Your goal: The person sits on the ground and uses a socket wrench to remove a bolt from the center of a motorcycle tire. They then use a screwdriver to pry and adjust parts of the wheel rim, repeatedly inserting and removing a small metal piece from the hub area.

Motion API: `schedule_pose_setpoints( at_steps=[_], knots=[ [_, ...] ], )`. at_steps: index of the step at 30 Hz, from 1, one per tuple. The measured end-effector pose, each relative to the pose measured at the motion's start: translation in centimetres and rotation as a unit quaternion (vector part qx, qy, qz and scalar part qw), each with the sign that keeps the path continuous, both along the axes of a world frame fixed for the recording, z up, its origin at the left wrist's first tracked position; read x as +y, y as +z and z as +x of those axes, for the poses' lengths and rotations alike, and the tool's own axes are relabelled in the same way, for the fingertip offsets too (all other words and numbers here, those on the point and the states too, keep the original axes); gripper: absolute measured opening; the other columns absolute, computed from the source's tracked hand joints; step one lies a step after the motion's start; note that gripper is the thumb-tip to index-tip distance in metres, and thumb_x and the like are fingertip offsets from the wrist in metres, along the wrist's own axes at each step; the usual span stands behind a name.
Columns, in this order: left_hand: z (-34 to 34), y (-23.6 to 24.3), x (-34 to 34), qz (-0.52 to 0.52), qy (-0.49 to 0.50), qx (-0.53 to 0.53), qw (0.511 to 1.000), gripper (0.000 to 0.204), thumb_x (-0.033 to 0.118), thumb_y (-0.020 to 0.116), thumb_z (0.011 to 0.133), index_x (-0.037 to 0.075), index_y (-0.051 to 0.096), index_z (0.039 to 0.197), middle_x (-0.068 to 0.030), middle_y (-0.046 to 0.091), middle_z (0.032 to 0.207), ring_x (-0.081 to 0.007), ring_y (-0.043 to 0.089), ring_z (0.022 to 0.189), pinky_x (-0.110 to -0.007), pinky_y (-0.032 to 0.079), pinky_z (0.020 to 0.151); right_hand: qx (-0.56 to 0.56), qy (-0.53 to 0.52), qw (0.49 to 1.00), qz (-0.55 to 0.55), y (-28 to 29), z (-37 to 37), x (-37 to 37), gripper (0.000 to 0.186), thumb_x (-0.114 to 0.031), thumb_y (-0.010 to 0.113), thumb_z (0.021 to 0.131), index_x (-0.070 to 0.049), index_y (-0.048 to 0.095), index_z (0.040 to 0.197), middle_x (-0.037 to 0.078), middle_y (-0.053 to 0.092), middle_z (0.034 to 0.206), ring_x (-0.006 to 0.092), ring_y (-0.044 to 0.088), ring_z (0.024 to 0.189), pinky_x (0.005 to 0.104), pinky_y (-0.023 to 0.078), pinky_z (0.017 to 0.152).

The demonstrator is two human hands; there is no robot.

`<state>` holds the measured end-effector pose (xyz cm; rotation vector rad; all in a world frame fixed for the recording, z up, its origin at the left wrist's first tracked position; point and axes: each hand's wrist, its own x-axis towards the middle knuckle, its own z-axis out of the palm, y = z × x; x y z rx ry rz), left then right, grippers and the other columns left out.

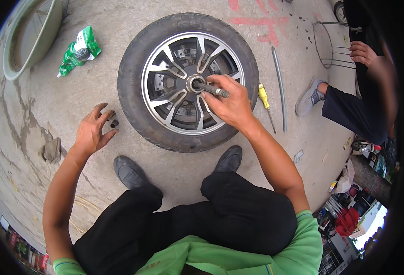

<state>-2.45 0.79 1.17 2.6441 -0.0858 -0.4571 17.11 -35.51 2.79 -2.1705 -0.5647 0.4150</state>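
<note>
A wheel with a black tyre and a silver-and-black spoked rim lies flat on the concrete in front of me. My right hand grips a dark metal rod between thumb and fingers. The rod's far end sits at the hub in the wheel's middle; how deep it goes in I cannot make out. To the left of the tyre, my left hand hovers low with its fingers apart. Close to its fingertips a small dark metal sleeve stands on the ground, with another small dark piece beside it.
Right of the tyre lie a yellow-handled screwdriver and a long grey bar. A green-and-white pouch and a pale green basin are at the far left. A crumpled rag lies nearer. Another person's shoe and a wire stand are at the right.
</note>
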Motion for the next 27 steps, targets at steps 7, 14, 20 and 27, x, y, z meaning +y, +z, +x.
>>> schedule_pose_setpoints(
  at_steps=[7, 14, 20, 27],
  knots=[
    [5.4, 1.9, -1.8, -0.034, -0.013, -0.137, 0.990, 0.041, 0.011, 0.079, 0.076, 0.004, 0.065, 0.114, -0.0172, 0.062, 0.109, -0.0378, 0.064, 0.096, -0.045, 0.054, 0.083, 0.010, 0.020, 1.000, 0.003, -0.7, 0.3, -0.2, 0.035, -0.008, 0.073, 0.078, -0.002, 0.069, 0.112, 0.009, 0.058, 0.077, 0.0230, 0.059, 0.064, 0.0360, 0.049, 0.063],
    [9.6, 4.1, -5.4, -0.046, -0.079, -0.223, 0.971, 0.041, -0.003, 0.071, 0.065, 0.002, 0.066, 0.106, -0.0129, 0.060, 0.091, -0.0330, 0.060, 0.079, -0.043, 0.050, 0.068, 0.013, -0.010, 1.000, 0.013, 0.1, 0.0, -0.2, 0.026, -0.007, 0.074, 0.082, 0.000, 0.071, 0.107, 0.008, 0.057, 0.073, 0.0201, 0.056, 0.060, 0.0333, 0.047, 0.058],
    [12.5, 5.0, -12.5, -0.065, -0.194, -0.090, 0.975, 0.060, 0.012, 0.073, 0.077, 0.004, 0.062, 0.135, -0.0087, 0.063, 0.079, -0.0260, 0.064, 0.073, -0.040, 0.051, 0.066, -0.010, -0.022, 1.000, 0.003, 1.1, -2.7, -1.5, 0.018, -0.003, 0.076, 0.082, 0.000, 0.072, 0.099, 0.006, 0.055, 0.068, 0.0165, 0.053, 0.054, 0.0307, 0.042, 0.051],
    [13.5, 3.0, -14.4, 0.005, -0.213, -0.074, 0.974, 0.053, 0.020, 0.070, 0.083, -0.001, 0.063, 0.132, -0.0086, 0.065, 0.069, -0.0249, 0.067, 0.064, -0.038, 0.052, 0.062, -0.039, 0.037, 0.998, 0.011, -0.1, -6.1, -4.1, 0.011, -0.003, 0.080, 0.079, -0.004, 0.071, 0.086, 0.003, 0.056, 0.065, 0.0140, 0.053, 0.047, 0.0309, 0.040, 0.044]
  ],
)
